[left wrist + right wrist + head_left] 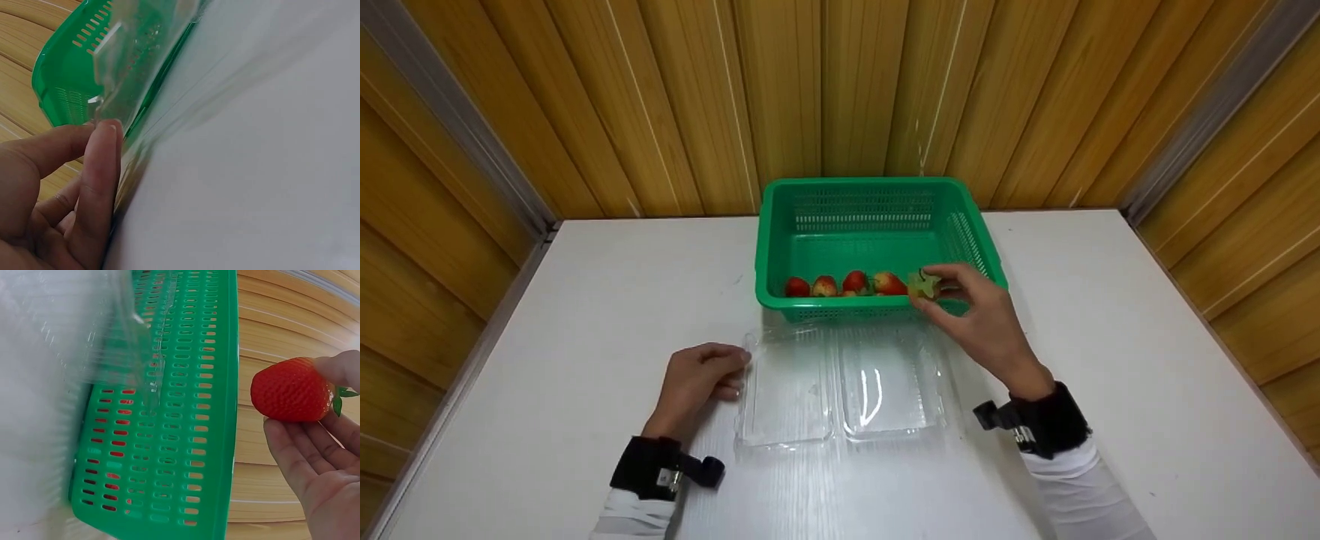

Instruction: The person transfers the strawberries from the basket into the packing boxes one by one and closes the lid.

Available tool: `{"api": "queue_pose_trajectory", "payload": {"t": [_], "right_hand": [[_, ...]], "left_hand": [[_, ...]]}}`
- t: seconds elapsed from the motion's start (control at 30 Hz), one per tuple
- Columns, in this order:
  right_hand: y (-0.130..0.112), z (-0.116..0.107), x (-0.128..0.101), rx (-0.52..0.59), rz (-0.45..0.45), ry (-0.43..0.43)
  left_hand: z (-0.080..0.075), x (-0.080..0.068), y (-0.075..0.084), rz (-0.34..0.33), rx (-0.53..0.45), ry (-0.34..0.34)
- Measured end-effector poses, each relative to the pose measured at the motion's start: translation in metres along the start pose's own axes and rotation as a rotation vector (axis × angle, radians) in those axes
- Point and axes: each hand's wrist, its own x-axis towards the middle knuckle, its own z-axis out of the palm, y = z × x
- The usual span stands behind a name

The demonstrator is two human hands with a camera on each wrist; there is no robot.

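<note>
Right-hand grip (960,300) is pinched on a strawberry (291,389), held by fingertips near its leafy cap, just above the near right corner of the green slotted basket (877,196). In the right wrist view the berry hangs free, red and whole, with the fingers (306,455) cupped below it and the thumb on the cap side. Four more strawberries (844,285) lie in a row against the basket's near wall.

Left hand (697,382) rests on the tabletop (585,300) with its fingers loosely bent, the tips pressing the left edge of the open clear plastic clamshell box (840,386); it holds nothing, only steadies the box. The box lies flat just in front of the basket, both halves spread side by side and bare.

To handle the berry well, the pinch should be light and close to the cap, since the flesh looks soft and would likely bruise under pressure. The thin box looks likely to slide or spring, so the steadying fingers at its rim seem useful, and the berry is better set down than dropped.

Beyond this, the tabletop is white and smooth, with some glare on the clear plastic. Walls of vertical wooden panelling (660,97) close it in on three sides, with grey metal strips in the corners.
</note>
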Motion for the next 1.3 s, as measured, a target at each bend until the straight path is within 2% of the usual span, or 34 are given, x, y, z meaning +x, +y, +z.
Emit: {"api": "queue_pose_trajectory", "payload": {"t": [0.17,0.53,0.63,0.87,1.07,1.3], "right_hand": [[-0.003,-0.002,-0.004,-0.010,-0.025,-0.034],[-0.012,-0.005,-0.006,-0.044,-0.071,-0.275],[-0.014,-0.005,-0.007,-0.035,-0.044,-0.366],[-0.019,-0.002,-0.010,-0.035,0.098,-0.556],[-0.021,-0.002,-0.010,-0.063,0.122,-0.642],[-0.020,0.001,-0.012,-0.039,0.110,-0.691]], "left_hand": [[-0.001,-0.002,0.000,0.008,-0.004,-0.001],[-0.003,-0.001,0.002,0.010,0.008,-0.014],[-0.003,-0.001,0.002,0.005,0.019,-0.016],[-0.003,-0.001,0.001,0.004,0.021,-0.020],[-0.003,-0.001,0.000,0.009,0.022,-0.026],[-0.001,-0.002,0.002,0.004,0.009,-0.020]]}}
